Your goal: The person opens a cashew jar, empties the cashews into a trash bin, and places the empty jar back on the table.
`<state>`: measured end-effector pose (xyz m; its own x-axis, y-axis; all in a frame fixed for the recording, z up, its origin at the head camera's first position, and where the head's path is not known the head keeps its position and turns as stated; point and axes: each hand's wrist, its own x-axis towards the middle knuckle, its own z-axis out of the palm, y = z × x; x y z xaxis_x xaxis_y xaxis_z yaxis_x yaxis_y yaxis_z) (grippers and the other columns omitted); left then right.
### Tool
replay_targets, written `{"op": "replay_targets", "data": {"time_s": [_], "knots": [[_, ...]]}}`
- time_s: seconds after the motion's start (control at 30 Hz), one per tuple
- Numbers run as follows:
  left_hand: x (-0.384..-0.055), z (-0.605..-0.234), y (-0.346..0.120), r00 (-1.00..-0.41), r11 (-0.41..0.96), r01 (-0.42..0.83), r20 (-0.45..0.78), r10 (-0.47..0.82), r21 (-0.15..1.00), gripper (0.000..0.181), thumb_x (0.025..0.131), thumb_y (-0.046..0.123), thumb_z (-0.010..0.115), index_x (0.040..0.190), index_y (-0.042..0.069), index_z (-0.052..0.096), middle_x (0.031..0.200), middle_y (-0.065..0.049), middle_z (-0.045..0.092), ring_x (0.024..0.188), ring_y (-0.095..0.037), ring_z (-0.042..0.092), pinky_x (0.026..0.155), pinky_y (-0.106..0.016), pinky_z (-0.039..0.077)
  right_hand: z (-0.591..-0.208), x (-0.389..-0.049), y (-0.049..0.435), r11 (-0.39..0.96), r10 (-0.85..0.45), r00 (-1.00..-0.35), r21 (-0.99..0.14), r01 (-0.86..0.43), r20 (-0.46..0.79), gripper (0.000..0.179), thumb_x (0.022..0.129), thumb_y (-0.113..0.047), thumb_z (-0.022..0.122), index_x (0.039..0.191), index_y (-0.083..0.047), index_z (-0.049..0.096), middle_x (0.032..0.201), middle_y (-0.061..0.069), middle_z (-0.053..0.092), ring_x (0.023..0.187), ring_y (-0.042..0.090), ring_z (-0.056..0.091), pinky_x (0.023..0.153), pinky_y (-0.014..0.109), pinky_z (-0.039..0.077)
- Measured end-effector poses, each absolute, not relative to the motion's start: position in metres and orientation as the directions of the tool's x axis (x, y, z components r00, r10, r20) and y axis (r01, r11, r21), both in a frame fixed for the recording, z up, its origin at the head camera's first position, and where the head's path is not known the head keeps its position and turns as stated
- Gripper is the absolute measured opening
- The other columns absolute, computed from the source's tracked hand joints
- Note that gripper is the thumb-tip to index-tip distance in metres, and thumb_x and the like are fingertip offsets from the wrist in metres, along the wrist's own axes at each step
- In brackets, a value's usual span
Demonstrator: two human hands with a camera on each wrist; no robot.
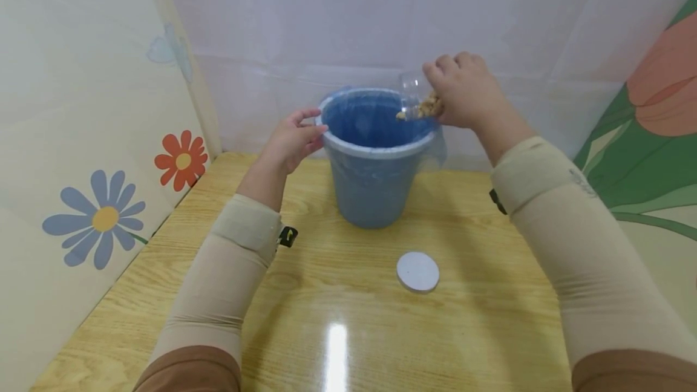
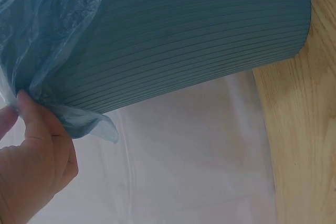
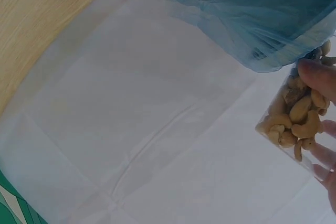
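Note:
A blue trash bin [image 1: 373, 189] with a pale rim stands upright on the table, ribbed down its side in the left wrist view. A thin blue plastic bag [image 2: 63, 19] lines it and hangs over the rim. My left hand [image 1: 294, 140] pinches the rim and bag at the bin's left. At the right, my right hand [image 1: 463, 89] grips a clear jar [image 1: 411, 83], tipped sideways with its mouth over the bin. Cashew nuts [image 3: 299, 111] fill part of the jar, some lying near its mouth in the head view. The bin's bottom inside is hidden.
A round white lid [image 1: 417, 271] lies on the wood-grain table [image 1: 305, 295] in front of the bin. Close behind the bin hangs a pale sheet [image 1: 305, 23]. Panels with printed flowers stand at the left and right.

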<state>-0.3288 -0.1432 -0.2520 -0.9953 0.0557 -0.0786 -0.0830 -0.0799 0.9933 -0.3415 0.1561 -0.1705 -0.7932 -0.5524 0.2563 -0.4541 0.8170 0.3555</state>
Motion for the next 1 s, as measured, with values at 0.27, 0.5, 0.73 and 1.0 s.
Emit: {"op": "replay_targets", "data": {"time_s": [0.27,0.5,0.73,1.0], "knots": [[-0.3259,-0.2505,-0.1423,-0.995,-0.066,-0.084,-0.080,0.059,0.994,0.050,0.088,0.006,0.059,0.135,0.014,0.043,0.115,-0.011,0.048,0.095,-0.016,0.056,0.088,-0.027,0.049,-0.1699,-0.3401,0.1568,0.795,-0.574,-0.777,0.401,-0.455,0.257,0.074,0.071,-0.024,0.076,0.128,-0.001,0.035,0.127,0.026,0.040,0.115,0.049,0.035,0.101,0.061,0.024],[-0.3255,-0.2499,-0.1412,-0.995,-0.070,-0.084,-0.081,0.056,0.994,0.050,0.087,0.005,0.059,0.134,0.014,0.043,0.114,-0.011,0.049,0.094,-0.017,0.057,0.087,-0.027,0.049,-0.1703,-0.3389,0.1560,0.763,-0.604,-0.755,0.460,-0.455,0.255,0.074,0.071,-0.024,0.076,0.128,0.000,0.035,0.125,0.027,0.040,0.113,0.050,0.035,0.099,0.061,0.025],[-0.3272,-0.2509,-0.1410,-0.995,-0.074,-0.078,-0.074,0.064,0.994,0.050,0.088,0.005,0.059,0.134,0.013,0.043,0.112,-0.011,0.049,0.092,-0.016,0.057,0.087,-0.027,0.049,-0.1722,-0.3406,0.1548,0.768,-0.599,-0.761,0.449,-0.457,0.250,0.076,0.069,-0.026,0.078,0.127,0.000,0.036,0.125,0.027,0.041,0.113,0.050,0.036,0.100,0.062,0.025],[-0.3276,-0.2525,-0.1417,-0.996,-0.079,-0.075,-0.071,0.061,0.994,0.049,0.087,0.005,0.060,0.133,0.014,0.044,0.112,-0.011,0.049,0.091,-0.017,0.057,0.087,-0.028,0.049,-0.1730,-0.3411,0.1555,0.769,-0.603,-0.756,0.436,-0.467,0.256,0.077,0.068,-0.026,0.078,0.127,0.000,0.036,0.124,0.027,0.041,0.113,0.050,0.037,0.100,0.062,0.025]]}}
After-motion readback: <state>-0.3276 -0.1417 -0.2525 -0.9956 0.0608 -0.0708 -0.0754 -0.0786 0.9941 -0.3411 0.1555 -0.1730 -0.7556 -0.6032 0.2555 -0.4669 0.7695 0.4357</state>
